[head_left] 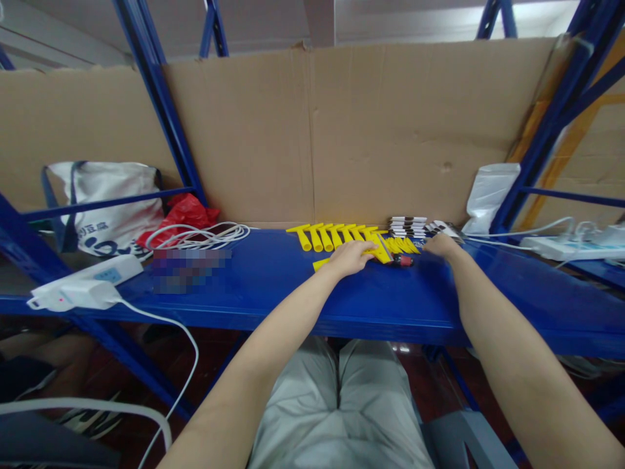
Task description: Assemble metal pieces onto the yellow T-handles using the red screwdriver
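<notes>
Yellow T-shaped tool (381,251) is held just above the blue shelf (273,286), in the left hand (350,258). Its handle is passed under the palm, with the end seen poking out on the wrist side, and its wide head is turned toward the right hand (441,246). The left fingers are closed around the handle. The right hand is placed beyond the head of the tool, well apart from the left one, with its fingers bent down toward the loose packets (448,229); the fingertips are too small and hidden to be read, so whether anything is gripped there cannot be told.

Between the two hands, small yellow pieces (401,245) are laid in an overlapping row, and a red-and-black object (403,260) is set just in front of them. Behind the left hand, a row of yellow tools (326,238) of the same shape is lined up side by side. Behind the yellow pieces, white-and-dark packets (408,227) are stacked.

Farther right, a white pouch (492,192) is leaned near the blue upright. Along the back, a cardboard panel (381,130) is stood. Far to the left, coiled white cable (209,236), a red plastic bag (189,212), a white cloth bag (114,205) and a white power strip (92,277) are gathered.
</notes>
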Motion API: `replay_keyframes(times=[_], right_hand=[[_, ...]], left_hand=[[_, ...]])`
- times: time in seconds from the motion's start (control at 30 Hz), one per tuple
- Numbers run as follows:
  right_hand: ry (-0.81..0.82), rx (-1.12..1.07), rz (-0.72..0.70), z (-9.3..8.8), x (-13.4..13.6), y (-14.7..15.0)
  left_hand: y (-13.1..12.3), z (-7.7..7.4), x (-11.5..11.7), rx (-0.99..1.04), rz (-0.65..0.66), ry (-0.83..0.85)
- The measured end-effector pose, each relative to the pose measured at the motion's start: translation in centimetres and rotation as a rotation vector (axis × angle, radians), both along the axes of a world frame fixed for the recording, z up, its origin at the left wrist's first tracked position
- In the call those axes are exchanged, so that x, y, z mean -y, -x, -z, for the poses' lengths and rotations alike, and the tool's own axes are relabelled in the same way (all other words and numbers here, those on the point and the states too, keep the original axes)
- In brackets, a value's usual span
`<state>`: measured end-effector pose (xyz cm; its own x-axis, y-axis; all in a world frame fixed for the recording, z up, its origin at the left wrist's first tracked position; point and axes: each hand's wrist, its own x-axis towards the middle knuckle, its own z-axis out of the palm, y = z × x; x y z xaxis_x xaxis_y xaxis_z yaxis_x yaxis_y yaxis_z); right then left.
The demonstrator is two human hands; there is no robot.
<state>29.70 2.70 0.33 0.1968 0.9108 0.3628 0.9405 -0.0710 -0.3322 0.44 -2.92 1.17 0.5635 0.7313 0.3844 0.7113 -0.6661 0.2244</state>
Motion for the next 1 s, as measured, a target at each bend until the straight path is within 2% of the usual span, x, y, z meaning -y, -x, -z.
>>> replay_keyframes(times=[0.13,0.23,0.33,0.5,0.83,1.0], right_hand=[[-0.007,-0.141,-0.006,-1.5,1.3,2.7],[-0.038,-0.420,-0.207,-2.4,2.4,6.0],[-0.049,-0.528,-0.358,-2.7,3.3,8.9],[-0.065,-0.439,-0.423,-2.2,3.5,10.8],[-0.075,-0.272,-0.421,-2.1,3.1,10.6],[-0.049,-0.265,-0.402,-2.2,3.3,10.7]], left_hand=[[-0.1,0.0,0.1,-0.005,0.000,0.004],[-0.2,-0.1,0.2,-0.016,0.000,0.016],[-0.3,-0.1,0.3,-0.034,0.007,0.015],[-0.4,0.1,0.4,-0.081,0.023,-0.037],[-0.5,0.1,0.7,-0.146,0.012,-0.080],[-0.5,0.1,0.8,-0.182,0.018,-0.102]])
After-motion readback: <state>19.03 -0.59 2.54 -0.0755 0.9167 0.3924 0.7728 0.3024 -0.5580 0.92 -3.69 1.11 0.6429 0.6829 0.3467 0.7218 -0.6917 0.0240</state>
